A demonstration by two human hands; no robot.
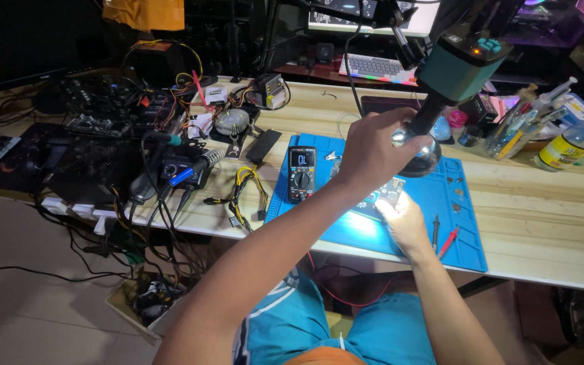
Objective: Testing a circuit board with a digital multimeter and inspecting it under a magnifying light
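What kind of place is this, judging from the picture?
Probably an electronics repair bench: a multimeter on a blue work mat, a microscope over a lit circuit board, and soldering tools.

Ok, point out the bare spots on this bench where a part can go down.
Free: bare wood right of the blue mat, below the bottles; a strip of wood between the mat's left edge and the yellow cable bundle. Crowded: the left end, with boards and wires, and the mat under the microscope, where both hands work.
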